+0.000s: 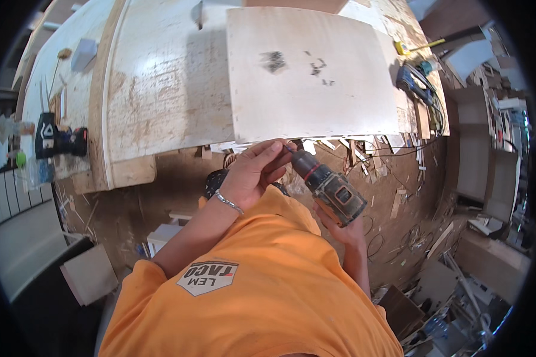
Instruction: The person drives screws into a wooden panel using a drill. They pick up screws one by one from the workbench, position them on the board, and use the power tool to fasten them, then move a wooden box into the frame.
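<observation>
At frame centre, my right hand (345, 229) grips the heavy, rigid cordless drill (330, 190) by its handle; my left hand's (259, 169) fingers (274, 156) pinch its bit, below the worktop (161, 89).

The person wears an orange short-sleeved shirt (268, 285) with a light hexagon patch (207, 277) carrying dark lettering on the left chest. Both forearms are bare below the sleeves. 1 thin silver chain bracelet (228, 202) circles the wrist of the left hand (253, 172). The right hand (345, 229) has no glove, ring or band showing.
</observation>
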Demonstrator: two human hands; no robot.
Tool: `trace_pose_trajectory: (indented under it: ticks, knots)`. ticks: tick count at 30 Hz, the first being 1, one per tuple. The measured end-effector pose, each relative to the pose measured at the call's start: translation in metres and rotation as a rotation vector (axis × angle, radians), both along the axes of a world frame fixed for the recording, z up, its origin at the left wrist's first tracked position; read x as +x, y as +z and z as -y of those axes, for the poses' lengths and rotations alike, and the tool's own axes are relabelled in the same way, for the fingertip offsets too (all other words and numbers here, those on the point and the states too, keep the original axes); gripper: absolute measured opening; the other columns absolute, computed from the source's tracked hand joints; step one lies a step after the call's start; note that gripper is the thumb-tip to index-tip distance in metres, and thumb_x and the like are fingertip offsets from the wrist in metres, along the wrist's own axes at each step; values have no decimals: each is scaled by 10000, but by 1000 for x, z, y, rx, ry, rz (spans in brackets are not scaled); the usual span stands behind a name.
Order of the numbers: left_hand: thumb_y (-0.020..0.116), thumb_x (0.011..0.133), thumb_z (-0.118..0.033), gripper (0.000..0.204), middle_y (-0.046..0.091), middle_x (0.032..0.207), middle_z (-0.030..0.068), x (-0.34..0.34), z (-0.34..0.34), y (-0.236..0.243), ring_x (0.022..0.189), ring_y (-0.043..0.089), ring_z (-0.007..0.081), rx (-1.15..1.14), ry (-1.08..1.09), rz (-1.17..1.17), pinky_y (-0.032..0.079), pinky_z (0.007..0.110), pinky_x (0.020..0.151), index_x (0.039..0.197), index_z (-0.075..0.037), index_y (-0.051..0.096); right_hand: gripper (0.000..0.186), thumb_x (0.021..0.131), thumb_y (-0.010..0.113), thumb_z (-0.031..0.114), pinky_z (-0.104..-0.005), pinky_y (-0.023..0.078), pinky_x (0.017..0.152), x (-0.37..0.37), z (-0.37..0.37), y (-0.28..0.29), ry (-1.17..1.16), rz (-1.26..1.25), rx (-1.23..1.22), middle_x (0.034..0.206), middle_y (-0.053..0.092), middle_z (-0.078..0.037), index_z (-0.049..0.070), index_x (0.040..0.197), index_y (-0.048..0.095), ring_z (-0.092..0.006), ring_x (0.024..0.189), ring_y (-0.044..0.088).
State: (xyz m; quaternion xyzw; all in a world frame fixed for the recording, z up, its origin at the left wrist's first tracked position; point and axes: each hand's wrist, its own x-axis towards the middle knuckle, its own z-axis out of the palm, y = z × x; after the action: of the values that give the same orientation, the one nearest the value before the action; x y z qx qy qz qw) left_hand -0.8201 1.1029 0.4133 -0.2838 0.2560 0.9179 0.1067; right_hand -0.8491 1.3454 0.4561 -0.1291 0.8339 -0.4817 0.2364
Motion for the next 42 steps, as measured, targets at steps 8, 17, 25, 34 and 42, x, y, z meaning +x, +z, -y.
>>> trace_pose_trajectory:
  ticks: [8,17,25,34,42]
  knots:
    - [713,986,-308,239,727,1095,-39,21,9,-12,953,637,29,186,76,102,539,164,771,1137,-122,711,386,797,808,121,-327,562,822,-7,13,16,145,62,145,1022,754,-105,25,1153,692,-160,938,714]
    - [696,1000,-266,239,705,1044,-34,26,19,-20,906,640,40,410,184,125,561,176,769,1163,-92,679,410,782,799,107,-350,569,804,-21,78,65,325,-84,407,1013,754,-144,13,1167,691,-257,919,743]
    - [603,1052,-181,250,689,1136,16,21,29,-42,930,675,67,585,274,50,590,184,835,1256,-38,619,382,777,767,108,-384,557,806,-51,139,89,314,28,741,977,741,-183,-12,1131,691,-290,874,729]
    - [585,1059,-194,266,700,1152,30,22,34,-50,986,675,77,616,270,63,591,204,866,1258,-21,618,369,765,777,120,-388,562,799,-68,164,90,434,-25,809,934,745,-183,-19,1097,695,-313,847,732]
    - [455,1102,-247,375,675,1296,143,29,68,-50,1206,652,230,458,11,185,553,317,994,1308,31,598,348,744,768,114,-405,568,785,-79,170,89,616,-22,937,938,733,-202,-8,1061,698,-402,880,700]
